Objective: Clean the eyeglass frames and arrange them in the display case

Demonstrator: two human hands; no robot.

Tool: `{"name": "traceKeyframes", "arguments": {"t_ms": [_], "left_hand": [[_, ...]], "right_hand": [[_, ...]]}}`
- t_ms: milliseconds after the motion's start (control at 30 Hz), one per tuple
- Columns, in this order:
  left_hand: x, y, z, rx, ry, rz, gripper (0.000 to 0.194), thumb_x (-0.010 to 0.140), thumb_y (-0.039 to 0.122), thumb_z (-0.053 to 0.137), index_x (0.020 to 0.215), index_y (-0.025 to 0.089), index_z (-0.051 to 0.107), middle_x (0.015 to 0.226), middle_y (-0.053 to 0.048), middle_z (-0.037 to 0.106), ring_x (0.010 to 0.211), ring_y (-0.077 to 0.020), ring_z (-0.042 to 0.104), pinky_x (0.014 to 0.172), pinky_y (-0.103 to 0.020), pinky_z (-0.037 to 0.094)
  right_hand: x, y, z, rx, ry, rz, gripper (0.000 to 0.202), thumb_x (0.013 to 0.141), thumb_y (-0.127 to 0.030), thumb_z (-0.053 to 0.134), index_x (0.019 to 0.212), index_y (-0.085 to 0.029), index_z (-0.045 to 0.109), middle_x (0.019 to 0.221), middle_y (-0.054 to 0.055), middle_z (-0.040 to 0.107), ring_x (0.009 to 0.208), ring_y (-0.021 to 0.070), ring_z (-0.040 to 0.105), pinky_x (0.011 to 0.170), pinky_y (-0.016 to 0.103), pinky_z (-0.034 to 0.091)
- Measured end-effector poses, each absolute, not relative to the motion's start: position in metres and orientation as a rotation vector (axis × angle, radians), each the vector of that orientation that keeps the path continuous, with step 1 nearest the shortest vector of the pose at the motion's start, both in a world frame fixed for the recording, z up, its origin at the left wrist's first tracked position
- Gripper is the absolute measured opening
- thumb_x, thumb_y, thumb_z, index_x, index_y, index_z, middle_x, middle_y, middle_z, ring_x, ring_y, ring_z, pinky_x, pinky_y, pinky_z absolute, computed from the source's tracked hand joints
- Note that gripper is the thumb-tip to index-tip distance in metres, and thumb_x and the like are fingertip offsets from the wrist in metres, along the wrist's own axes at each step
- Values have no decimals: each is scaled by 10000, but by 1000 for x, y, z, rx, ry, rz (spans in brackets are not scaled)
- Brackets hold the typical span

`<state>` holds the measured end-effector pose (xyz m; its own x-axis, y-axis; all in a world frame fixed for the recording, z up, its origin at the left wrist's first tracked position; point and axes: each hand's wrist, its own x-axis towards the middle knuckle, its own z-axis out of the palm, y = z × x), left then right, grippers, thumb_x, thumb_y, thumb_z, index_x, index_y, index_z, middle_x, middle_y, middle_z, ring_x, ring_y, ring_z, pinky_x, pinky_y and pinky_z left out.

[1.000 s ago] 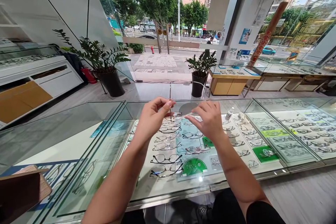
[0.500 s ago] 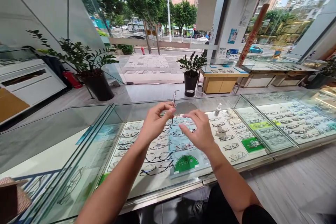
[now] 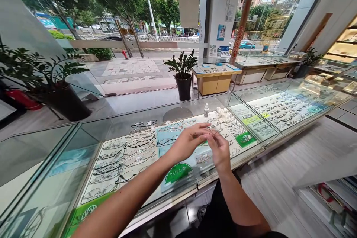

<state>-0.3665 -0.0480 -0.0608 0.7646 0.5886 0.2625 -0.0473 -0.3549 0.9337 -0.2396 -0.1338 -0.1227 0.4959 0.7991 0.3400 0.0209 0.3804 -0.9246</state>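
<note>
My left hand (image 3: 191, 141) and my right hand (image 3: 221, 150) meet above the glass display counter (image 3: 126, 111). Between their fingertips is a thin-framed pair of eyeglasses (image 3: 210, 129), mostly hidden by the fingers. The left fingers are closed on it from the left, with the index finger stretched across the top. My right thumb and bent fingers close on it from the right. Below the hands lie rows of eyeglasses under the glass, a light blue display sheet (image 3: 164, 152) and a green half-round sign (image 3: 178, 173).
A small white bottle (image 3: 206, 111) stands on the counter beside a crumpled white cloth (image 3: 221, 114). Left of them lies a round grey mat (image 3: 177, 114). Beyond the counter are a potted plant (image 3: 184, 85) and a wooden display cabinet (image 3: 214, 83). Shelves with papers (image 3: 331, 200) stand at lower right.
The view has turned right. My hands were apart, the left holding the eyeglasses up with a temple raised; now they have come together lower, both on the eyeglasses.
</note>
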Motion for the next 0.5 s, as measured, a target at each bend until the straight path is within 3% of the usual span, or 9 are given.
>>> {"name": "traceKeyframes", "arguments": {"t_ms": [167,267,400,500], "left_hand": [[-336,-63,-58,1970,217,511,299,1054,440,601,1211,369,845,1400,-72,750,1551,-296,492,1263,-495,403],[-319,-66,-58,1987,201,498,268,1037,438,640,1186,368,851,1544,-70,655,1524,-305,519,1255,-509,405],[-289,-53,-72,1857,301,660,203,939,442,773,1059,299,854,1444,-104,698,1385,-309,624,1150,-482,490],[-261,-21,-96,1733,615,902,245,932,368,750,1138,236,771,1367,-126,706,1294,-275,654,1083,-430,515]], "right_hand": [[-208,-160,-139,-1132,-801,559,375,932,-557,767,1067,-208,797,1131,114,821,1143,307,758,1068,460,587],[-190,-171,-145,-1142,-718,515,367,891,-548,816,1046,-216,800,1103,103,828,1113,307,767,1044,465,594],[-166,-180,-149,-1162,-641,465,345,884,-541,821,1006,-219,805,1086,106,840,1103,313,776,1036,481,592],[-154,-186,-152,-1186,-638,441,354,910,-541,793,1024,-207,825,1139,131,842,1134,324,773,1054,501,580]]}}
